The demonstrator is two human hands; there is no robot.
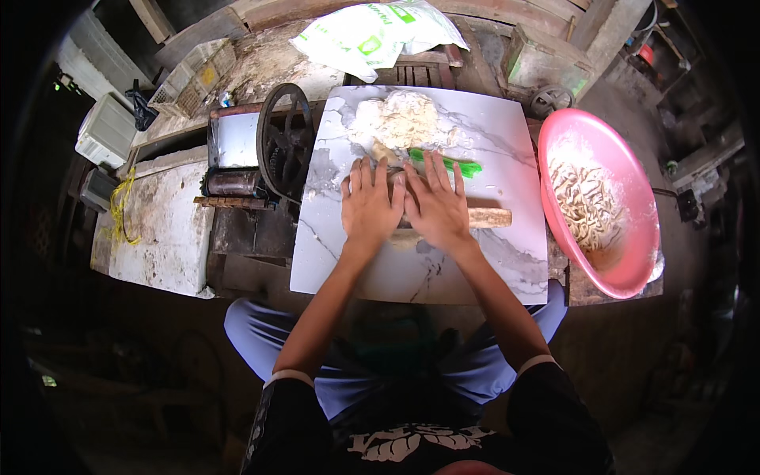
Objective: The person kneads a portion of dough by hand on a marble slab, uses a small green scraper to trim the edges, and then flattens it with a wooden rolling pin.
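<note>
From the head view, a wooden rolling pin is pressed flat under both palms at the middle of a white marble-patterned worktop. The left hand and the right hand lie side by side, touching at the thumbs; the fingers are stretched out and spread, not clenched and not wrapped around anything. Only the right end of the pin shows past the right hand; a pale piece of dough shows just below the hands, partly hidden.

The step in hand is judged to be rolling that piece thin. The next move calls for even downward pressure with open palms and a straight push toward the far edge, so that the pin is not driven into the heap beyond.

Toward the far edge of the worktop a floured mound of dough is heaped, and a green plastic tool lies just in front of it, beside the right fingertips. Off the left edge a black hand-wheel of a roller machine stands. Off the right edge a pink basin holds cut, floured dough strips.

One package is seen: a white plastic sack with green printed patches, slumped beyond the far edge. No signs are visible.
</note>
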